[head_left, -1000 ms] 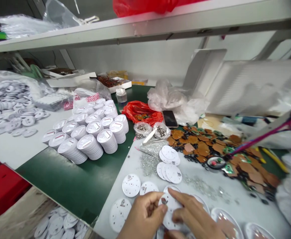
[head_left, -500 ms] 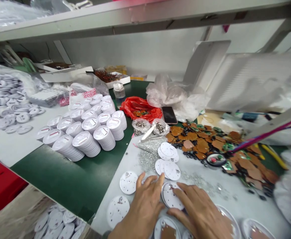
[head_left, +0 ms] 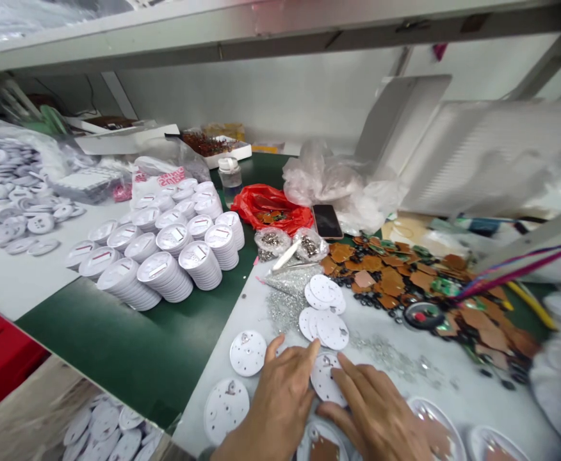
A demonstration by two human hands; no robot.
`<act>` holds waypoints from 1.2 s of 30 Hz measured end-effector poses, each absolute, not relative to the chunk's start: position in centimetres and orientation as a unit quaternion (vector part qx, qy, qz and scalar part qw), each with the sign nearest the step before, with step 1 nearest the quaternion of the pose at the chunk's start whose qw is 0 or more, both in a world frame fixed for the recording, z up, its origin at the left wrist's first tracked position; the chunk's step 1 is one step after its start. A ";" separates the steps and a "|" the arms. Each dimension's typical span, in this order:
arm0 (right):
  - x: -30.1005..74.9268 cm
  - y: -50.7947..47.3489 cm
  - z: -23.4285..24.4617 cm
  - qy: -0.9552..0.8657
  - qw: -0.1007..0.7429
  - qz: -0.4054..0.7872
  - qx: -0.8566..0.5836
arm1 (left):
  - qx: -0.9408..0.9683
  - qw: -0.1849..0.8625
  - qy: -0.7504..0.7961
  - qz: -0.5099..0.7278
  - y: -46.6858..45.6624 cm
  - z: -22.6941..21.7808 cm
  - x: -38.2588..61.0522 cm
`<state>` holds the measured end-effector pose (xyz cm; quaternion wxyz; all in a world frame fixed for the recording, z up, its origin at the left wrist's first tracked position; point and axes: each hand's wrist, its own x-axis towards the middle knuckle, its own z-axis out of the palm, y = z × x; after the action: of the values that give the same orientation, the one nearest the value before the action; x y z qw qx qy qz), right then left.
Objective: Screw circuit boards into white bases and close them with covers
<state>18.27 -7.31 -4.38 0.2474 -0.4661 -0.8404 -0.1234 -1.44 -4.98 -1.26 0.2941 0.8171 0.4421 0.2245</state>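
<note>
Between my hands lies a round white plastic disc [head_left: 325, 379] with small holes and a metal piece near its upper edge. My left hand [head_left: 280, 397] holds its left edge, the index finger reaching along the upper rim. My right hand [head_left: 379, 410] grips the opposite side, fingertips on the right edge and thumb near the bottom. Right behind is an overlapping group of white discs [head_left: 331, 330]. Two single discs, an upper one [head_left: 248, 353] and a lower one [head_left: 226, 410], lie left of my left hand. Below sits a white round cup with a brown board [head_left: 323, 448], partly hidden.
Brown circuit boards [head_left: 390, 278] and small black parts are heaped at right. Loose small metal pieces [head_left: 285, 307] lie behind the discs. Tall stacks of white round parts [head_left: 165, 275] stand at left. A red bag [head_left: 271, 205], a phone [head_left: 327, 221] and a bottle [head_left: 230, 176] are farther back.
Both hands stay around the same disc, with only slight finger shifts. The view has moved a little, and the magenta wires and round black part at right have shifted slightly.
</note>
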 end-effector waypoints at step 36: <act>17.6 -5.9 2.1 -0.675 0.293 0.439 -0.516 | 0.604 0.528 0.481 0.353 -5.9 1.8 -1.6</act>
<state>17.57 -5.91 2.06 0.2933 -0.5157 -0.6747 0.4390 -1.63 -5.91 1.83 0.5280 0.6045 0.4811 0.3526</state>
